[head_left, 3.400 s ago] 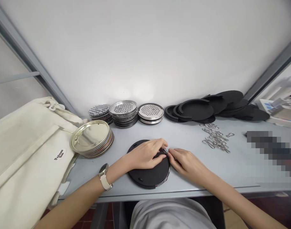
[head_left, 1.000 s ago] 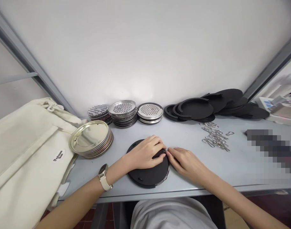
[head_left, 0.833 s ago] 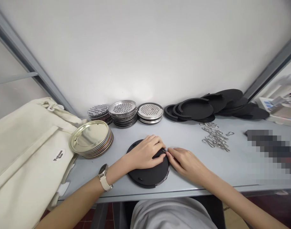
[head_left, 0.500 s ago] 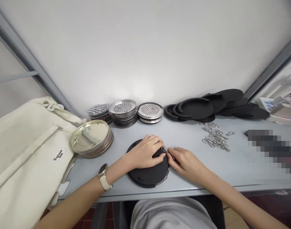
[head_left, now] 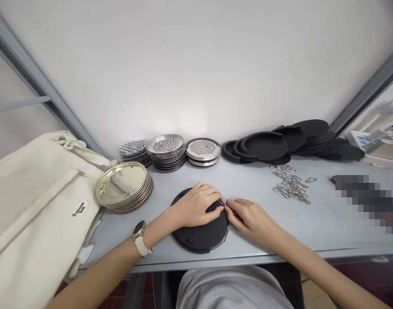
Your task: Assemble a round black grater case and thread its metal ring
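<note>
A round black disc (head_left: 202, 237) with small slots lies on the table before me, a metal rim showing along its right edge. My left hand (head_left: 199, 207) rests across it, closed, with fingertips and thumb bent at its right edge. Between that thumb and forefinger a bit of a small silver carabiner clip (head_left: 221, 202) shows; fingers cover most of it. From the right, my right hand (head_left: 248, 216) is closed in a pinch at the clip's outer end, against the disc's rim.
Behind my hands stand stacks of perforated metal grater plates (head_left: 203, 149) and gold-coloured round lids (head_left: 123, 184). Black discs (head_left: 267, 146) overlap at the back right, with a pile of carabiner clips (head_left: 291, 186) before them. A cream bag (head_left: 38, 206) leans at the left; a pixelated patch (head_left: 367, 201) lies right.
Both hands keep their place at the disc's right edge. My left fingers have shifted slightly around the clip, and the clip's visible part has tilted a little.
</note>
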{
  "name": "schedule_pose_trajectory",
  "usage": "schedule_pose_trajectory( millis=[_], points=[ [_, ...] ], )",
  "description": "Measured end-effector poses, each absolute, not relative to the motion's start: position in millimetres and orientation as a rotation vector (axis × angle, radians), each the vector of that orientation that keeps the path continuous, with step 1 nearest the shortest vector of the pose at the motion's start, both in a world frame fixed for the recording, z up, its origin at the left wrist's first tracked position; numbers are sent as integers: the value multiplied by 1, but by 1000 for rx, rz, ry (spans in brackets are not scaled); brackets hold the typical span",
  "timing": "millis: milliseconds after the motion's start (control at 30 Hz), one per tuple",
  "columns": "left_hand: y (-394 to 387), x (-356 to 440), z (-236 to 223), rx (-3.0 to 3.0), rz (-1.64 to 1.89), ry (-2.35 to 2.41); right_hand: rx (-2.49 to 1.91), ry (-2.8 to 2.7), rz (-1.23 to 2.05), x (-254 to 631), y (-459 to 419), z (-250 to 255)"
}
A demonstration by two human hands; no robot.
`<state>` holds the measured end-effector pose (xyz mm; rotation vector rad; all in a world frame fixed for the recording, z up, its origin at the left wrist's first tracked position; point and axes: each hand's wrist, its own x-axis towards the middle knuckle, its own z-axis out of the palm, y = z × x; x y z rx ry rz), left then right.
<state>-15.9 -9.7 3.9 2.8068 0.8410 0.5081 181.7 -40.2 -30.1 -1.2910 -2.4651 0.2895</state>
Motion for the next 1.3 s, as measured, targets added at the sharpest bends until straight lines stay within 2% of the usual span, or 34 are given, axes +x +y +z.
schedule_pose_trajectory(
  millis=[1300],
  points=[
    [-10, -17, 3, 2754, 507, 798, -1260, -2445, 282, 182, -39, -31]
  ],
)
